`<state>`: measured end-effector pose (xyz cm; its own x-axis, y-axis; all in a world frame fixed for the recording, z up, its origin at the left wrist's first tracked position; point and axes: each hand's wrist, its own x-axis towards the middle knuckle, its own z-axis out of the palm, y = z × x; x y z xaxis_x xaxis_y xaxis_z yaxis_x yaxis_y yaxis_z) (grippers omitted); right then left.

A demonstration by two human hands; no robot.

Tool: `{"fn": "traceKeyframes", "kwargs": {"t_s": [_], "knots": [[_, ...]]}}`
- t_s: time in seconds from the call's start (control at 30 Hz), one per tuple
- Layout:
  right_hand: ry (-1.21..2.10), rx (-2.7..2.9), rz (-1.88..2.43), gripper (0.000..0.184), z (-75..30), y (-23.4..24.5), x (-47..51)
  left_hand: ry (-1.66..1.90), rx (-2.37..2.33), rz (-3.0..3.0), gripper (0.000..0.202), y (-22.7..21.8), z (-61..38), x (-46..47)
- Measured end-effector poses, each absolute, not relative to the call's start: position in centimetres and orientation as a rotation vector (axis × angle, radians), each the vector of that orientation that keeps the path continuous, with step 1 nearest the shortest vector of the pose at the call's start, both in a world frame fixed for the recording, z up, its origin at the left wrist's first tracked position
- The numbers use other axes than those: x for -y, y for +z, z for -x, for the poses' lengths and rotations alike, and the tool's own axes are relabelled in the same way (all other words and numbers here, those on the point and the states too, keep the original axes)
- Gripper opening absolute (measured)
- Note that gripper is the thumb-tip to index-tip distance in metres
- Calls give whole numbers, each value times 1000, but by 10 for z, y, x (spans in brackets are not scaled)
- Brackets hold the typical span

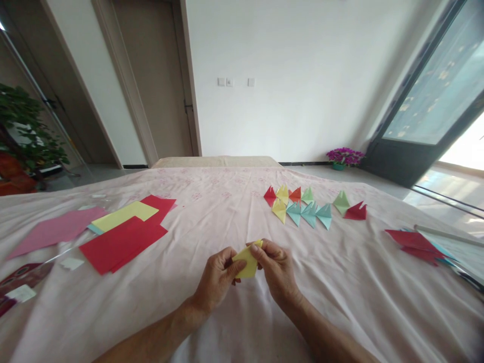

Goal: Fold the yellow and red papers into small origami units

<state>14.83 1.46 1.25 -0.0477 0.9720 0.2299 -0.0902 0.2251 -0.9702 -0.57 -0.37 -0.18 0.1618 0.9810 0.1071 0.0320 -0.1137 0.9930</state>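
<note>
A small folded piece of yellow paper (247, 268) is held above the cloth between both hands. My left hand (219, 275) grips its left side, thumb on top and fingers beneath. My right hand (278, 267) pinches the upper right corner between thumb and fingers. Beyond the hands, to the right, several finished folded paper shapes stand or lie in two rows: a yellow one (279, 210), light blue ones (309, 214), a green one (341, 201) and a dark red one (356, 211) among them.
Sheets of red paper (123, 244), yellow paper (124, 216) and pink paper (56, 232) lie at left on the pink tablecloth (219, 201). Scissors with red handles (22, 277) rest near the left edge. More red paper (414, 246) lies at right beside a pale flat board (454, 247).
</note>
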Motion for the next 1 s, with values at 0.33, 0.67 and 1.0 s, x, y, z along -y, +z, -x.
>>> {"fn": "traceKeyframes", "kwargs": {"t_s": [0.33,0.67,1.0], "knots": [[1163,1311,959,34,-153,19,-16,1110,-1020,-1310,40,-4,5,0],[1010,1281,941,21,-154,20,-15,1210,-999,-1271,35,1,8,-6],[978,1336,899,21,-155,28,-11,1239,-1156,-1473,35,1,12,-2]]}}
